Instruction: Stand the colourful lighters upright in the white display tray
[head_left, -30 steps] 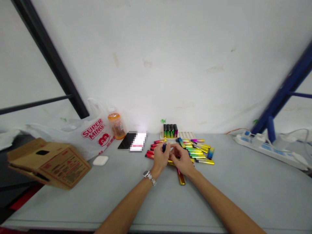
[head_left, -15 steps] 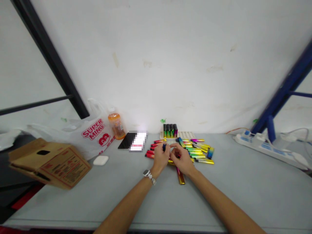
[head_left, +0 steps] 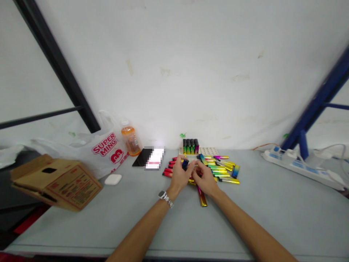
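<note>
My left hand (head_left: 179, 174) is closed round a dark blue lighter (head_left: 185, 165), whose end shows between thumb and fingers. Close against it, my right hand (head_left: 205, 177) has thumb and fingertips pinched together; what lies between them is hidden. Loose shiny lighters lie around both hands: red lighters (head_left: 167, 172) at the left, yellow and green lighters (head_left: 221, 174) at the right. A magenta and gold lighter (head_left: 202, 198) lies below my right hand. Behind, several black-topped lighters (head_left: 191, 146) stand upright in a white tray with holes (head_left: 209, 150).
Left of the hands are a dark tablet (head_left: 141, 158), a white case (head_left: 112, 179), an orange bottle (head_left: 131, 140), a plastic bag (head_left: 103, 153) and an open cardboard box (head_left: 73, 185). A power strip (head_left: 302, 168) with plugs and cables lies at the right of the grey table (head_left: 218, 233).
My left hand has turned slightly, and more of the blue lighter shows. The fingertips of both hands have come closer together. The lighters on the table lie as before.
</note>
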Motion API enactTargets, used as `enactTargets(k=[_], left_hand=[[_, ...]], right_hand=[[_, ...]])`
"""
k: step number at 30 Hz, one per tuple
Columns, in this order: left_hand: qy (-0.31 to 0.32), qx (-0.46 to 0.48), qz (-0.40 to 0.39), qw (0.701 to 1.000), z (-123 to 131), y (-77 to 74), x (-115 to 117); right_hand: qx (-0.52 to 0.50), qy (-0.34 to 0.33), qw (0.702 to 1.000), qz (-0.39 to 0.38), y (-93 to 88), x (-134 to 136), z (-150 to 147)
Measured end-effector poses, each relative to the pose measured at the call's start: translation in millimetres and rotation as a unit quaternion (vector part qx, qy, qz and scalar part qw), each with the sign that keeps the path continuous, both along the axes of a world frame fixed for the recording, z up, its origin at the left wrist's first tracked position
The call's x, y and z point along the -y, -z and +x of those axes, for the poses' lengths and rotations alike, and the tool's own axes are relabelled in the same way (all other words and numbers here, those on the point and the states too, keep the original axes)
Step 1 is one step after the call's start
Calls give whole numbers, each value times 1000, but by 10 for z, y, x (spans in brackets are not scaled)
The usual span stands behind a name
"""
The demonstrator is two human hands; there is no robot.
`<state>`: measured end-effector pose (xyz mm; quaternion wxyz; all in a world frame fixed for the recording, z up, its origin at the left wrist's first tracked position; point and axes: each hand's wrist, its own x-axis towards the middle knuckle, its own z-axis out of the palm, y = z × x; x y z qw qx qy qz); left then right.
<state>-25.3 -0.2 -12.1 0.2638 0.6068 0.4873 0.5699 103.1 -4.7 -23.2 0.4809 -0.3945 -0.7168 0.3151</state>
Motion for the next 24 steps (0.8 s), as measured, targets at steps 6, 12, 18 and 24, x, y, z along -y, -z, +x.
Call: enactTargets(k=[6,12,18,24], left_hand=[[-14,-6,51,999,-75,-75,-30],[16,-63,89,994,-191,-132,-38],[52,-54,71,995,-287,-125,-65],[59,-112,77,989,-421,-126,-138]], right_hand=[[-14,-4,1000,-7,8,-9,-14],[-18,-9,1000,-16,27,-7,-14],[-15,-4,999,-31,-2,16,-5],[-14,-8,999,-37,9,10,-4]])
